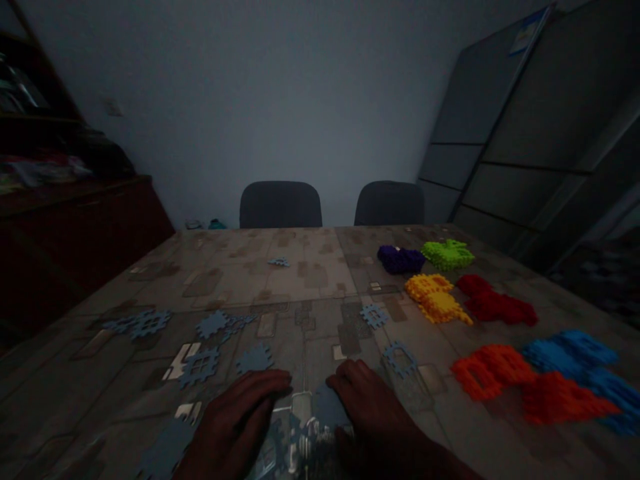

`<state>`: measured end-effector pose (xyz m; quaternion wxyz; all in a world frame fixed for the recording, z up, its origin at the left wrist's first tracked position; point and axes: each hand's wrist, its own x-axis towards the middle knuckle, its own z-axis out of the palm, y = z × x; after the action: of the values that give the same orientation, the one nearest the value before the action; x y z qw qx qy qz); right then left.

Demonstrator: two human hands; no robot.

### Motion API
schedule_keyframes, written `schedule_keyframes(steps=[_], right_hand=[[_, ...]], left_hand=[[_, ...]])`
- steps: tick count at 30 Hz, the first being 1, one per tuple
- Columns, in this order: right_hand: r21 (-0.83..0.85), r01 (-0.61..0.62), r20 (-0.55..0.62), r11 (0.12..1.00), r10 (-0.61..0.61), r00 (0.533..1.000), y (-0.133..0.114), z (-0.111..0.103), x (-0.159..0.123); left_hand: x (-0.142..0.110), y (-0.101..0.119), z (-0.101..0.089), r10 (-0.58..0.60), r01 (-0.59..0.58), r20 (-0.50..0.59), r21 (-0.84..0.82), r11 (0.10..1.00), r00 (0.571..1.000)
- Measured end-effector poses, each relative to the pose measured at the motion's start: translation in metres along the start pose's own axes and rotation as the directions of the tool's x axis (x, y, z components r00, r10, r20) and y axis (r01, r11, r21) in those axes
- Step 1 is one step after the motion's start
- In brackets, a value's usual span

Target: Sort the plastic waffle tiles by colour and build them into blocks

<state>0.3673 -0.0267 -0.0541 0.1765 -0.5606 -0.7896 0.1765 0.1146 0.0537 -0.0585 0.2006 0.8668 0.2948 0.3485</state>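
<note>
At the near edge of the table, my left hand (235, 417) reaches forward with its fingers stretched out and its thumb apart. Beside its palm lies a grey notched building tile with a window opening (267, 460). My right hand (367, 407) has its fingers bent over the edge of a plain grey tile (327, 405), its thumb lower down on the near side. Between the hands is a bright, glossy patch whose details I cannot make out. Just beyond my left hand are a solid grey tile (254, 359) and a grey window tile (200, 367).
More grey tiles lie at left (150, 323), and a grey frame tile (400, 359) at right. Piles of yellow (437, 297), red (495, 301), orange (493, 372), blue (573, 353), purple (401, 259) and green tiles (447, 254) line the right side. Two chairs (281, 204) stand behind.
</note>
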Motion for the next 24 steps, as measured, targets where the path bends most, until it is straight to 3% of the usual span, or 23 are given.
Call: schedule_keyframes(steps=[6, 12, 17, 19, 21, 24], right_hand=[[-0.059, 0.04, 0.082, 0.997, -0.036, 0.996, 0.014, 0.0, -0.002], [-0.058, 0.066, 0.081, 0.996, -0.062, 0.995, 0.014, -0.012, -0.005], [-0.021, 0.025, 0.138, 0.999, -0.021, 0.99, 0.006, -0.025, -0.006], [-0.011, 0.016, 0.143, 1.0, -0.015, 0.99, 0.006, -0.025, -0.006], [-0.005, 0.012, 0.134, 1.0, -0.011, 0.991, 0.007, -0.023, -0.005], [0.002, 0.009, 0.115, 1.0, -0.009, 0.993, 0.006, -0.02, -0.006]], left_hand=[[0.001, -0.001, 0.001, 0.042, -0.042, -0.012, -0.016, 0.999, 0.999], [-0.004, -0.01, 0.007, -0.073, 0.072, -0.028, -0.045, 0.996, 0.997], [-0.002, -0.009, 0.007, -0.076, 0.073, -0.102, -0.031, 0.997, 0.992], [0.0, -0.005, 0.006, 0.031, -0.033, -0.096, -0.024, 0.999, 0.995], [0.001, 0.0, 0.007, 0.249, -0.249, -0.021, -0.037, 0.968, 0.968], [0.002, 0.006, 0.01, 0.528, -0.524, 0.141, -0.066, 0.849, 0.837]])
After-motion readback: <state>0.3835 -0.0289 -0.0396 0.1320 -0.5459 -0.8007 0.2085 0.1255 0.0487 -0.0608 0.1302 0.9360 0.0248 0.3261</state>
